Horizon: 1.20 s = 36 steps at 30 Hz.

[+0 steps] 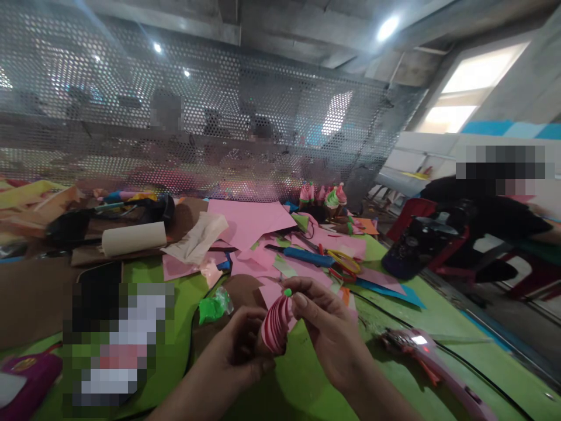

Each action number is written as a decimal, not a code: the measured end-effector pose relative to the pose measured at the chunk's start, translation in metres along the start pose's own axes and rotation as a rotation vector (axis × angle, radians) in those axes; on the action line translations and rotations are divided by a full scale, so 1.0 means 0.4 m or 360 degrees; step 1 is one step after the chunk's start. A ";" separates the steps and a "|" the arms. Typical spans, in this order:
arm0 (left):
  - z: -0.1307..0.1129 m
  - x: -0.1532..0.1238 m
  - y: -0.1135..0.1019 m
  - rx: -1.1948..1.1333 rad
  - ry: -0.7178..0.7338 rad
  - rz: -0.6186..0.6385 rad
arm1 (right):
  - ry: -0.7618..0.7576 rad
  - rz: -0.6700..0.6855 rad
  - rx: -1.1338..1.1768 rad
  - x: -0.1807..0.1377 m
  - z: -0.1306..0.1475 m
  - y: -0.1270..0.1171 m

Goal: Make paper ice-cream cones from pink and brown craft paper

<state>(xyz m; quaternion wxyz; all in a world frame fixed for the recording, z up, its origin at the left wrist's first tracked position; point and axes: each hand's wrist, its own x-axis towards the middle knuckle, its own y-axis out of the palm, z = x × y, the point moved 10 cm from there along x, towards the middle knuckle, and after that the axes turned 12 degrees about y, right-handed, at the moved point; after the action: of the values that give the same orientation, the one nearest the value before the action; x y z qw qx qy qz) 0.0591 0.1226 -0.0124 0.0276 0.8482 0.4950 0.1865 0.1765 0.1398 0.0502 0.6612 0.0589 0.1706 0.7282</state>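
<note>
My left hand (239, 351) and my right hand (326, 324) are close together low in the middle of the view. Between them is a pink folded paper piece (276, 324), fan-like and ribbed. My left hand's fingers are curled round its lower part. My right hand pinches its top, where a small green bit (287, 292) sticks out. Both hands are above the green sheet (302, 380) that covers the table.
Pink paper sheets (249, 222), a blue-handled tool (307, 256), scissors with yellow and red handles (344, 263) and a cream roll (134, 238) lie behind. A pink glue gun (421, 348) lies at right. A perforated metal screen (197, 117) stands behind the table. A person in black (477, 216) sits at right.
</note>
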 end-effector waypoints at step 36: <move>-0.010 -0.005 0.008 -0.0198 -0.0028 0.0019 | -0.0011 -0.0021 -0.0113 -0.002 0.023 -0.009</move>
<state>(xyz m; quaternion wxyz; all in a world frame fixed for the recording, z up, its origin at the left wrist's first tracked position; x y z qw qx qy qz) 0.0597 0.1187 -0.0086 0.0834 0.8494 0.4772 0.2095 0.1828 0.1410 0.0578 0.6682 0.0367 0.1427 0.7293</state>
